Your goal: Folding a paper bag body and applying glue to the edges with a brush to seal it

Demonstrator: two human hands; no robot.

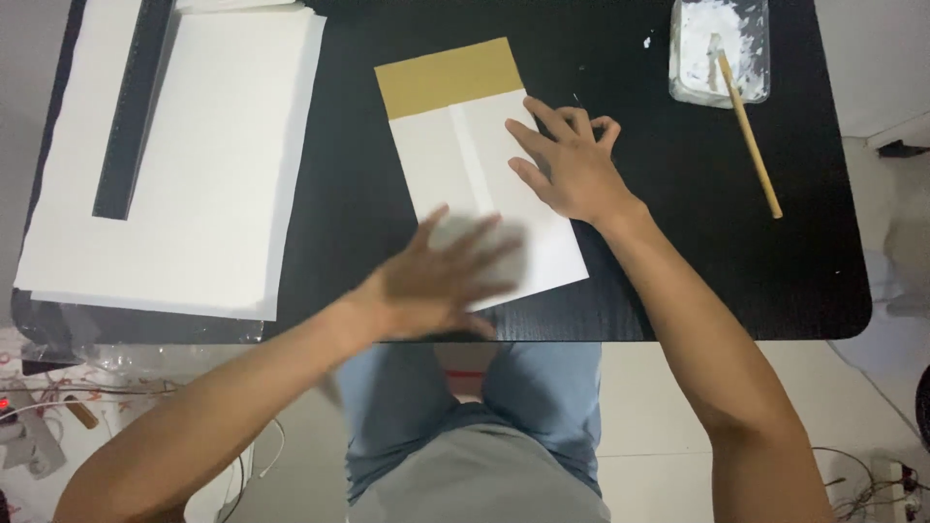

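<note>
Head view shows our right hand (572, 165) spread flat on the folded white paper (465, 165), whose long axis runs away from us, while our blurred left hand (441, 276), open and empty, sweeps its near end.

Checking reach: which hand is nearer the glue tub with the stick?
Right. The right hand lies on the folded paper, left of the glue tub; the left hand is farther, at the paper's near edge.
</note>
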